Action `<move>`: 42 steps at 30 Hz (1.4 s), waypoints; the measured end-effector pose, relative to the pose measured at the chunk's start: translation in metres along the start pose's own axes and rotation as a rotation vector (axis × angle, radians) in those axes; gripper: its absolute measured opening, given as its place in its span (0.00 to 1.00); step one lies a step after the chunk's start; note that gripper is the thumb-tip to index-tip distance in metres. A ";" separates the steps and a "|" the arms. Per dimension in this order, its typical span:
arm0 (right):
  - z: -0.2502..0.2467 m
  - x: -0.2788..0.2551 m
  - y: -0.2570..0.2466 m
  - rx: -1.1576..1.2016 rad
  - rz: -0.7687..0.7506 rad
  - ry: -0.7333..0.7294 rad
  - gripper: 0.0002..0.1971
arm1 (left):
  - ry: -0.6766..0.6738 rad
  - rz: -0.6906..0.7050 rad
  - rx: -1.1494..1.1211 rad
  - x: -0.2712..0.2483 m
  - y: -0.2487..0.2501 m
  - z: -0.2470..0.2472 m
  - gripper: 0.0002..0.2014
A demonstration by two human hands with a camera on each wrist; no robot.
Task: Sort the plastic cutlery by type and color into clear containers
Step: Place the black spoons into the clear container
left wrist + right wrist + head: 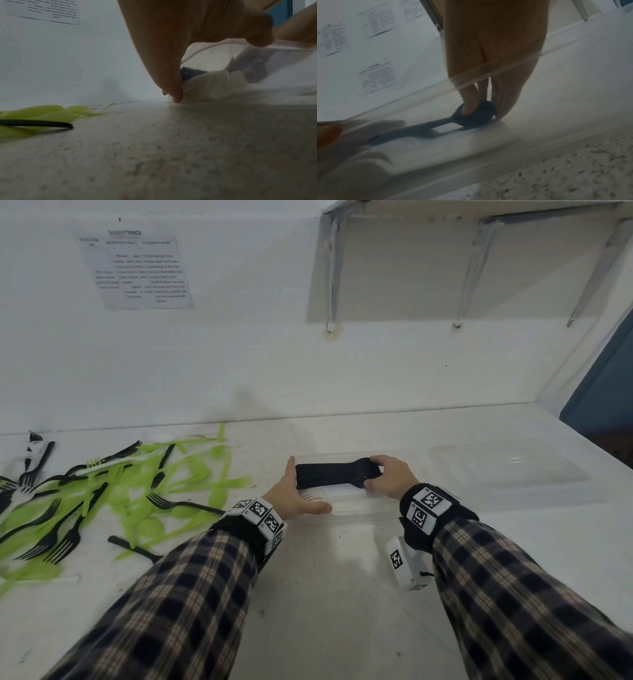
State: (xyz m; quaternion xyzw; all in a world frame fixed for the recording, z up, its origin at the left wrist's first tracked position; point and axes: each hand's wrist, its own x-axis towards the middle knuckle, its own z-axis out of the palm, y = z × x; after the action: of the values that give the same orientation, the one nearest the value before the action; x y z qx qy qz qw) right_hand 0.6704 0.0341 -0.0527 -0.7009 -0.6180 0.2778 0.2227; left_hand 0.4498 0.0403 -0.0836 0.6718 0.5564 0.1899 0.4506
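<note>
A clear container (356,508) sits at the table's middle. Inside lie white spoons (313,494) near the front left. My right hand (372,473) pinches the bowl end of a stack of black spoons (332,475) and holds it low inside the container. In the right wrist view, my fingers (471,105) grip the black spoons' bowls (479,117) behind the clear rim (505,63). My left hand (301,491) lies against the container's left end, fingers (171,81) straight, thumb along the rim. The handle ends of the black spoons (190,74) meet my left fingers.
A loose heap of green cutlery (191,474), black forks (51,535) and a few white forks (116,462) covers the table's left. A second clear container (513,470) stands to the right. The wall runs close behind, with a shelf (479,261) above.
</note>
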 end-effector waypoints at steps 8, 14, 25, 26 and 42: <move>0.001 -0.001 -0.004 0.007 -0.002 -0.005 0.26 | -0.005 0.009 -0.014 0.000 0.000 0.000 0.72; 0.001 0.000 -0.003 -0.006 0.018 0.001 0.31 | -0.012 0.010 -0.023 0.001 -0.001 0.000 0.78; 0.004 -0.001 -0.002 0.076 -0.044 0.221 0.26 | -0.006 0.008 -0.005 -0.001 0.002 -0.001 0.74; 0.005 -0.002 -0.003 0.073 -0.064 0.250 0.24 | -0.009 0.009 -0.001 -0.001 0.002 -0.002 0.73; 0.070 -0.014 -0.090 -0.141 -0.420 0.255 0.09 | 0.329 0.035 0.183 -0.044 -0.018 -0.057 0.17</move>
State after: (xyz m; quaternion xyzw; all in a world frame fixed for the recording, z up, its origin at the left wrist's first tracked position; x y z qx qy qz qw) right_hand 0.5562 0.0307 -0.0447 -0.6005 -0.7348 0.0909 0.3021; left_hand 0.3824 0.0220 -0.0577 0.6793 0.6258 0.2535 0.2875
